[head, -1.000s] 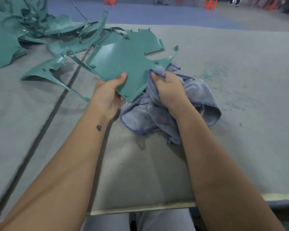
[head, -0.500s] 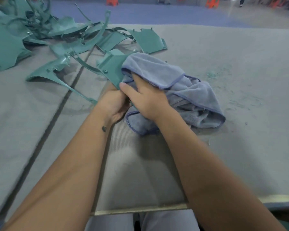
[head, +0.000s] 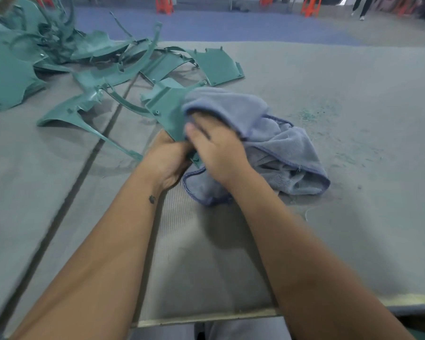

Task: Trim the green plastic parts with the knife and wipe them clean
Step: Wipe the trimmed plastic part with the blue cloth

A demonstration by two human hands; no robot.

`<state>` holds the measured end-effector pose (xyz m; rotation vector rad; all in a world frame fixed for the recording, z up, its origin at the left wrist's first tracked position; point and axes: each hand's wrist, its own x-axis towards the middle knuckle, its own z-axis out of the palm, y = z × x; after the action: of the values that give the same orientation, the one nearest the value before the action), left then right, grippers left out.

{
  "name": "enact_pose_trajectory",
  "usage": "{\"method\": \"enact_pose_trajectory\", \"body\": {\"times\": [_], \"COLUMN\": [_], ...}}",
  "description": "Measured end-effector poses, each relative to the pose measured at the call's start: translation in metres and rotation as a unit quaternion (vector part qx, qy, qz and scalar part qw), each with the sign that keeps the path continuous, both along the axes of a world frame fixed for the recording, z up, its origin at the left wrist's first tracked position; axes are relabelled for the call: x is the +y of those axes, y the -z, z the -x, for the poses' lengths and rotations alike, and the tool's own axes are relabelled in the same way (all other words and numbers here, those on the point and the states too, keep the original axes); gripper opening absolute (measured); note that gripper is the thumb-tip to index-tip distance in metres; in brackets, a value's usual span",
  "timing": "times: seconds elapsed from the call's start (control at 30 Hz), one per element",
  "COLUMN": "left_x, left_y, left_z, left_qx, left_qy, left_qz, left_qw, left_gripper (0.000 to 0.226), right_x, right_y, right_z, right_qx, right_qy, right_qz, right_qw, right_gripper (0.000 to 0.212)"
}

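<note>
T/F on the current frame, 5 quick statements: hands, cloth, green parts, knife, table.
1. The left hand grips the near end of a green part. True.
2. The right hand holds a knife against that part. False: no knife is in view; the right hand works a grey-blue cloth on it.
3. The cloth is draped over the part's right side. True.
4. The other green parts are stacked on the table's right side. False: they lie in a loose pile at the far left.
5. Green shavings lie on the grey table to the right of the cloth. True.
</note>
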<state>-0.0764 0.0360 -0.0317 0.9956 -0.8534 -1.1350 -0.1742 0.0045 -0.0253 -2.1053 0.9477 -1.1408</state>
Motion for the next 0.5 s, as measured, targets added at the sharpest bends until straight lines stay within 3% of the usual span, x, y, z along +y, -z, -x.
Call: {"method": "enact_pose_trajectory", "body": {"times": [0.07, 0.13, 0.3, 0.4, 0.5], "left_x": [-0.001, -0.002, -0.001, 0.002, 0.004], "left_y": [0.003, 0.004, -0.005, -0.007, -0.012], "left_z": [-0.003, -0.005, -0.001, -0.011, -0.019], "left_qx": [-0.040, -0.025, 0.023, 0.108, 0.237], "left_qy": [-0.019, -0.010, -0.010, 0.021, 0.053], "left_qz": [-0.049, -0.043, -0.016, -0.013, -0.010], "left_qw": [0.998, 0.999, 1.000, 0.994, 0.970], "left_gripper": [0.037, 0.036, 0.035, 0.036, 0.049], "right_x": [0.012, 0.009, -0.014, -0.008, 0.002], "right_y": [0.004, 0.003, -0.003, -0.002, 0.001], "right_z": [-0.003, -0.005, -0.001, 0.002, 0.006], "right_qx": [0.018, 0.019, 0.060, 0.037, 0.063], "right_qy": [-0.049, -0.063, 0.031, -0.010, -0.060], "right_qz": [0.021, 0.009, -0.021, -0.021, -0.038], "right_qw": [0.998, 0.998, 0.998, 0.999, 0.995], "right_gripper": [0.037, 0.037, 0.046, 0.025, 0.046]}}
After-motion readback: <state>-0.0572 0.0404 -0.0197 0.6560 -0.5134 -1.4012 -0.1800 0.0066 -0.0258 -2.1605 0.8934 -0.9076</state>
